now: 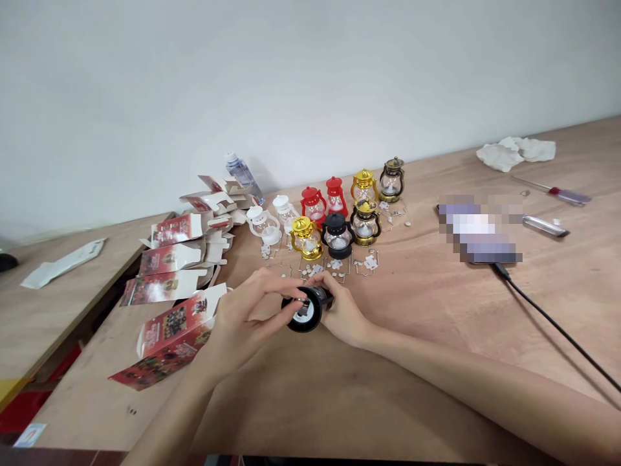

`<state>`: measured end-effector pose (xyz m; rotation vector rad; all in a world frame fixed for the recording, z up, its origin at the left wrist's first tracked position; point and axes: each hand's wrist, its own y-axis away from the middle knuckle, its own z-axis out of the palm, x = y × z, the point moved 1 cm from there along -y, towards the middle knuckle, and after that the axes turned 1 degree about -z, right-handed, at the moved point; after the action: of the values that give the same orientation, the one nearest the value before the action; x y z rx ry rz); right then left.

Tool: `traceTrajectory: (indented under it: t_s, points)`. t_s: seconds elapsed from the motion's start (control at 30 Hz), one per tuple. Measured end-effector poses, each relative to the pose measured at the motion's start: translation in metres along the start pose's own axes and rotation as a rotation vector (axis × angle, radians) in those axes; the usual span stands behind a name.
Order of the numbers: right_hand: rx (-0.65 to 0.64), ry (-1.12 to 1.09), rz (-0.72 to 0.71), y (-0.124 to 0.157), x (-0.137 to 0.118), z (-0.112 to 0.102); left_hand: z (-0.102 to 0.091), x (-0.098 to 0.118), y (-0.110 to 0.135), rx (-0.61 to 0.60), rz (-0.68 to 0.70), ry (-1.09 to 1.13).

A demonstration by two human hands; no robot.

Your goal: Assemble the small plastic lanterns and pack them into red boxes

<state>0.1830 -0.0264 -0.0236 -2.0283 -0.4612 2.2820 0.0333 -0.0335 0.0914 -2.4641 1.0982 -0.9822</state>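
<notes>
A small black lantern lies tipped over in my hands, its round base turned towards me. Inside the base rim is a white disc with a small dark and silvery part on it. My right hand is closed around the lantern's body. My left hand reaches in from the other side, thumb and fingertips pinched together over the open base. Whatever is between those fingertips is too small to name. Just beyond my hands stand several upright mini lanterns, among them a black lantern, a gold lantern and a red lantern.
Bent wire handles and small white pieces lie before the lanterns. Printed red boxes pile up at left, near a plastic bottle. On the right are a phone with its cable, a cutter knife, a screwdriver and crumpled tissue.
</notes>
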Motion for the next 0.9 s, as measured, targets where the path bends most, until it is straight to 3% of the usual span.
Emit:
traceTrajectory:
  t_s: [0.2,0.57,0.9]
  points:
    - [0.003,-0.009,0.002,0.0,-0.002,0.0,-0.002,0.001,-0.001,-0.103,0.252,-0.282]
    - [0.016,-0.016,0.012,-0.001,0.0,-0.001,0.0,0.0,0.001,-0.092,0.289,-0.423]
    - [0.002,0.014,0.024,-0.001,0.0,-0.002,0.005,-0.002,0.022,0.003,0.338,-0.647]
